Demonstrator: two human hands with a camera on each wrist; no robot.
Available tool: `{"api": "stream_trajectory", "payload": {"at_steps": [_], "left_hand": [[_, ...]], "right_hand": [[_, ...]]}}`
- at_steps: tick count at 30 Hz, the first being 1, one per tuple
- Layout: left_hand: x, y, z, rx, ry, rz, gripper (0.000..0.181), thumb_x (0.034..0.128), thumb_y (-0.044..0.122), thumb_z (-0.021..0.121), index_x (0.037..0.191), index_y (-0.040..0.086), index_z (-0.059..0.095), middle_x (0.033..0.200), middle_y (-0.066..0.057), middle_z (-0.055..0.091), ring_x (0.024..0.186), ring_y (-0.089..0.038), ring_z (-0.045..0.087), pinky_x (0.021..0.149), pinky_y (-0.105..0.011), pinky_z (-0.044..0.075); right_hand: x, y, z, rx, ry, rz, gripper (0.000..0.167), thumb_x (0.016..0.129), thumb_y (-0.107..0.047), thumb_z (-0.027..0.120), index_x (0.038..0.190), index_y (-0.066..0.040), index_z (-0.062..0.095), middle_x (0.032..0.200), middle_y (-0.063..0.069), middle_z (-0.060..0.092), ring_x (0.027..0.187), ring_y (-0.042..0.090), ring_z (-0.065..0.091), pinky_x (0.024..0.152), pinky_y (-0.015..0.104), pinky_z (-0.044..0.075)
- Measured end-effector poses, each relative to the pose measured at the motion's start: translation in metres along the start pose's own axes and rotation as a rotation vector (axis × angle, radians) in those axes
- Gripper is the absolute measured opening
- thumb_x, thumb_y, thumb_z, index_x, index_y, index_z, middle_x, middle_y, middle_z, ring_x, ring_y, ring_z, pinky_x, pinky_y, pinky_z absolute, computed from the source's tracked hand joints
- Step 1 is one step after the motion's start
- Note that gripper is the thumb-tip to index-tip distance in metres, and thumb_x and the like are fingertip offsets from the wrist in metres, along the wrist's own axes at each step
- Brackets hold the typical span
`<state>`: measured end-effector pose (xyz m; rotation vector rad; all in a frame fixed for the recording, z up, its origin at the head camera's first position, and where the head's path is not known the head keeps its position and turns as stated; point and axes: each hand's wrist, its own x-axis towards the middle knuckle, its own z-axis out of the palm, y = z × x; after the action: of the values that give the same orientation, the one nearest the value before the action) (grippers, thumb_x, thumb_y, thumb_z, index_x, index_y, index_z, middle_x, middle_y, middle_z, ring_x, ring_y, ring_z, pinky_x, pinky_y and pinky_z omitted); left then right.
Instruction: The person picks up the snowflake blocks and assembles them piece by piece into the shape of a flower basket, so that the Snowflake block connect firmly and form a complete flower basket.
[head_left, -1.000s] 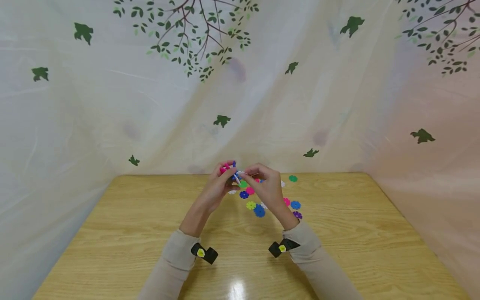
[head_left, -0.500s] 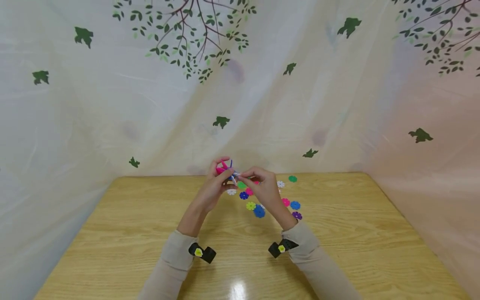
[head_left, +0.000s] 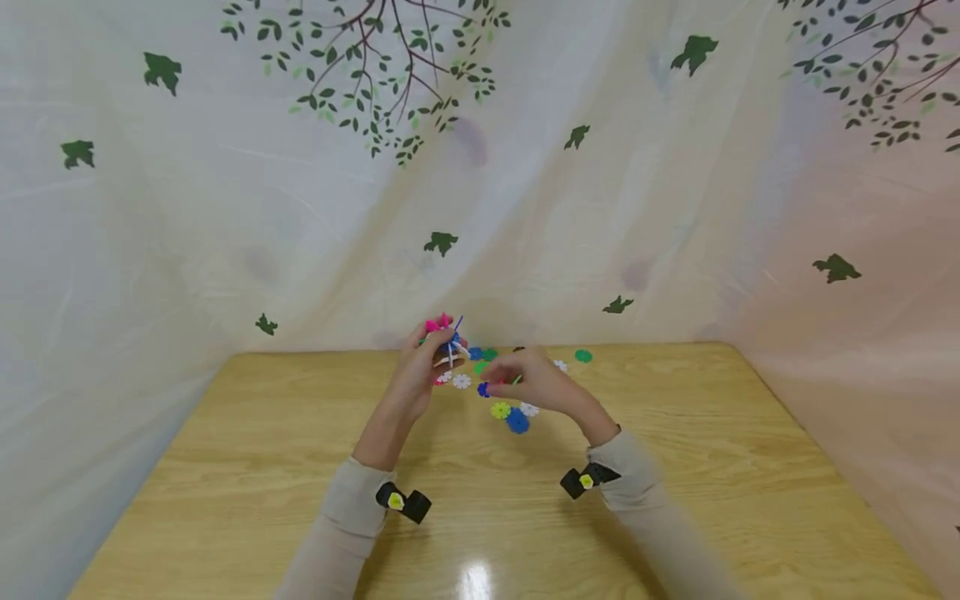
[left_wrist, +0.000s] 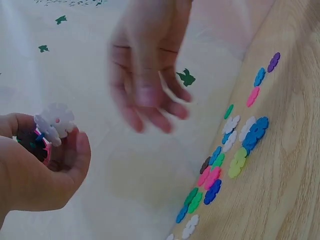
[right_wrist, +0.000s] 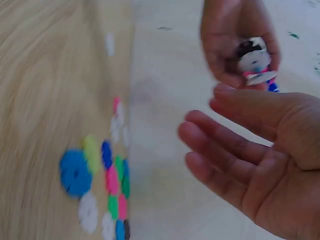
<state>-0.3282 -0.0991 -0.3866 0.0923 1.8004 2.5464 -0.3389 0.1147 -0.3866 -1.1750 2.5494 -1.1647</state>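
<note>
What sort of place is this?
Probably an indoor tabletop recording setup: a pale, fabric-like backdrop printed with leafy green branches, a light-brown wood-grain table, and black blocky cameras strapped over beige sleeves.

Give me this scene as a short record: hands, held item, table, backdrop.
left hand: raised, holding a cluster
cluster: joined flower-shaped discs; white, pink, blue and a dark one visible
right hand: above the table, fingers apart, holding nothing
table: wood-grain top, with scattered discs in several colours
yellow-green disc: on the table, beside a blue disc
purple disc: on the table, seen only from the left wrist
backdrop: pale sheet with printed branches and green birds
</note>
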Motion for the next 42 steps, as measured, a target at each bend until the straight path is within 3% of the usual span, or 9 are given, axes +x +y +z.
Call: {"api": "stream_trajectory", "payload": {"at_steps": [3,6,10,14,19,23,27,36,42], "left_hand": [[-0.001,0.001,0.0,-0.045,-0.016,-0.015,0.017,0.1056,0.015,0.052,0.122,0.009,0.053,0.085,0.002,0.066,0.075,-0.009,0.066,0.076,-0.025,0.06],[-0.002,0.003,0.001,-0.053,-0.038,-0.022,0.027,0.1058,0.014,0.052,0.131,0.005,0.05,0.084,0.002,0.065,0.073,-0.009,0.066,0.074,-0.024,0.06],[-0.003,0.004,0.003,-0.02,-0.056,-0.029,0.04,0.1059,0.016,0.052,0.142,0.002,0.045,0.081,0.004,0.065,0.073,-0.009,0.066,0.074,-0.024,0.06],[-0.002,0.002,0.002,0.02,-0.07,-0.036,0.042,0.107,0.018,0.052,0.147,0.008,0.045,0.081,0.004,0.066,0.074,-0.009,0.067,0.074,-0.024,0.06],[0.0,-0.001,0.001,0.037,-0.104,-0.034,0.038,0.1071,0.018,0.051,0.145,0.016,0.047,0.08,0.005,0.068,0.074,-0.009,0.067,0.073,-0.025,0.058],[0.001,-0.002,0.0,0.057,-0.129,-0.032,0.037,0.107,0.02,0.052,0.143,0.016,0.048,0.08,0.005,0.068,0.076,-0.01,0.066,0.073,-0.026,0.058],[0.001,-0.002,0.0,0.072,-0.138,-0.028,0.036,0.1072,0.02,0.051,0.143,0.015,0.048,0.079,0.005,0.067,0.076,-0.01,0.065,0.074,-0.026,0.057],[0.0,-0.003,0.002,0.099,-0.161,-0.056,0.038,0.1073,0.019,0.05,0.145,0.012,0.046,0.078,0.005,0.067,0.075,-0.01,0.067,0.075,-0.026,0.057],[0.0,-0.004,-0.001,0.122,-0.213,-0.032,0.041,0.1085,0.021,0.049,0.146,0.007,0.043,0.076,0.006,0.069,0.074,-0.009,0.067,0.074,-0.024,0.057]], "right_hand": [[-0.004,0.012,-0.003,-0.071,-0.162,0.076,0.018,0.096,-0.008,0.07,0.111,0.001,0.071,0.095,0.01,0.074,0.085,0.015,0.069,0.074,0.024,0.057],[-0.007,0.022,-0.001,-0.142,-0.22,0.166,0.021,0.093,-0.009,0.074,0.11,0.002,0.07,0.092,0.009,0.072,0.082,0.013,0.065,0.07,0.024,0.054],[-0.01,0.035,0.007,-0.227,-0.217,0.268,0.025,0.088,-0.015,0.081,0.106,-0.002,0.07,0.086,0.004,0.067,0.077,0.013,0.059,0.066,0.026,0.049],[-0.011,0.046,0.017,-0.266,-0.203,0.324,0.024,0.083,-0.017,0.085,0.096,-0.007,0.067,0.088,0.003,0.065,0.08,0.015,0.057,0.071,0.03,0.049],[-0.012,0.049,0.02,-0.256,-0.164,0.339,0.02,0.083,-0.007,0.084,0.088,-0.007,0.065,0.088,0.005,0.065,0.083,0.016,0.058,0.075,0.032,0.051],[-0.009,0.044,0.013,-0.194,-0.139,0.288,0.012,0.086,0.001,0.076,0.09,-0.004,0.066,0.086,0.008,0.068,0.076,0.017,0.061,0.068,0.028,0.051],[-0.002,0.027,-0.001,-0.073,-0.035,0.222,0.007,0.091,0.0,0.072,0.098,0.001,0.069,0.085,0.011,0.07,0.072,0.019,0.066,0.063,0.025,0.053],[0.007,-0.007,-0.007,0.123,0.387,0.025,0.007,0.093,-0.004,0.072,0.1,-0.002,0.072,0.092,0.013,0.073,0.079,0.018,0.068,0.072,0.023,0.057],[0.01,-0.009,0.004,0.177,0.489,-0.011,0.008,0.092,-0.007,0.074,0.097,-0.001,0.071,0.09,0.015,0.074,0.077,0.018,0.07,0.071,0.022,0.058]]}}
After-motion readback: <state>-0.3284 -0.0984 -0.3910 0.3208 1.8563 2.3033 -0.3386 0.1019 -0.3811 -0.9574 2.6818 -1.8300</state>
